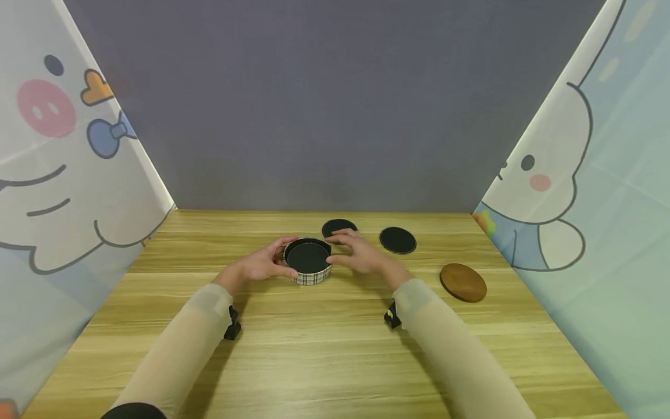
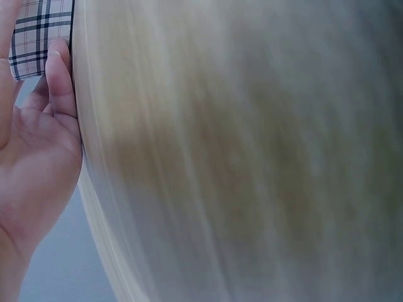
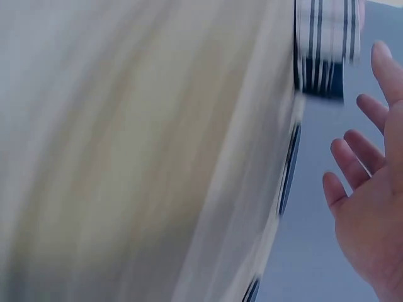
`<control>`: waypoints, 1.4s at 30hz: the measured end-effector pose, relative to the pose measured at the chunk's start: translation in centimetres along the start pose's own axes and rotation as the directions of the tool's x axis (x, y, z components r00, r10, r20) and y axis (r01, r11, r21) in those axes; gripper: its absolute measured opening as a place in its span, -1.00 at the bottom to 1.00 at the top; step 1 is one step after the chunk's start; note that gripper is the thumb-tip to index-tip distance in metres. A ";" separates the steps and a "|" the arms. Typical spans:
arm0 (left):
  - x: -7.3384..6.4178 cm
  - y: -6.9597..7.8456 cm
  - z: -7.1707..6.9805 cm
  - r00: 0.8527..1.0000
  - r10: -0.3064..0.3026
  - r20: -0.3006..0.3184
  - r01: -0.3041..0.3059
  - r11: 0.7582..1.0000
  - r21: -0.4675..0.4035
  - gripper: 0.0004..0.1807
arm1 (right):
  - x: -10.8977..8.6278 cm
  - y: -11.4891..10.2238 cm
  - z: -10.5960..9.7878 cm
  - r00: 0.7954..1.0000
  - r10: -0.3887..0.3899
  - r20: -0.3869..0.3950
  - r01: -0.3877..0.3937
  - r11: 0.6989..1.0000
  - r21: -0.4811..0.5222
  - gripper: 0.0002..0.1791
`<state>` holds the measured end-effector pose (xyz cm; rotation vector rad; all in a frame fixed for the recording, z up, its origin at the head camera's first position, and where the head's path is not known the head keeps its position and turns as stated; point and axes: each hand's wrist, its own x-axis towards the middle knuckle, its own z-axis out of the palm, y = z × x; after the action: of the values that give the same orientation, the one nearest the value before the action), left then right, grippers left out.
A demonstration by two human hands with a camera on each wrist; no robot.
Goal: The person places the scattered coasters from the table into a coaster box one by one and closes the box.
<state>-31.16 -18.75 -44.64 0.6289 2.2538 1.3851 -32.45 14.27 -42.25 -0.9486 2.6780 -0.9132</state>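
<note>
A round, low holder with plaid sides point(image 1: 311, 279) stands on the table, and a black disc point(image 1: 307, 257) lies inside it. My left hand point(image 1: 264, 262) grips the holder's left side between thumb and fingers. In the left wrist view, fingers touch the plaid wall point(image 2: 41, 38). My right hand point(image 1: 361, 254) hovers at the holder's right side, fingers loosely spread. The right wrist view shows it apart from the striped wall point(image 3: 327, 31), holding nothing. Just beyond the right hand lies a black round coaster point(image 1: 337, 226), partly covered by the fingers.
A second black coaster point(image 1: 398, 240) lies flat to the right at the back. A brown wooden disc point(image 1: 463, 283) rests near the right edge of the wood-grain table point(image 1: 314, 361). A dark grey panel point(image 1: 324, 105) stands behind, with cartoon-printed cloths on both sides.
</note>
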 end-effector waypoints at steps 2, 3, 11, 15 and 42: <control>-0.1 0.0 0.0 1.000 -0.003 -0.005 0.003 1.000 -0.006 0.17 | -0.8 1.0 -1.0 0.999 0.032 -0.024 -0.032 0.999 0.006 -0.30; -0.1 0.0 0.0 1.000 -0.003 -0.005 0.003 1.000 -0.008 0.17 | -1.2 1.5 -1.5 0.998 0.051 -0.036 -0.051 0.999 0.005 -0.31; -0.2 0.1 -0.1 1.000 -0.002 -0.003 0.002 1.000 -0.001 0.18 | -3.9 5.7 -4.2 0.984 0.139 -0.115 -0.145 0.988 -0.051 -0.35; -0.2 0.0 0.0 1.000 0.001 0.002 -0.001 1.000 -0.015 0.18 | -4.7 7.5 -5.1 0.970 0.181 -0.165 -0.190 0.981 -0.038 -0.38; 0.1 -0.1 0.0 0.999 0.030 -0.011 -0.030 1.000 0.005 0.15 | -5.5 10.5 -7.1 0.901 0.432 -0.049 -0.434 0.885 -0.167 -0.39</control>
<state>-31.28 -18.74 -44.73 0.6606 2.2660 1.4008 -35.93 27.57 -43.08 -0.3333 2.8362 -0.5931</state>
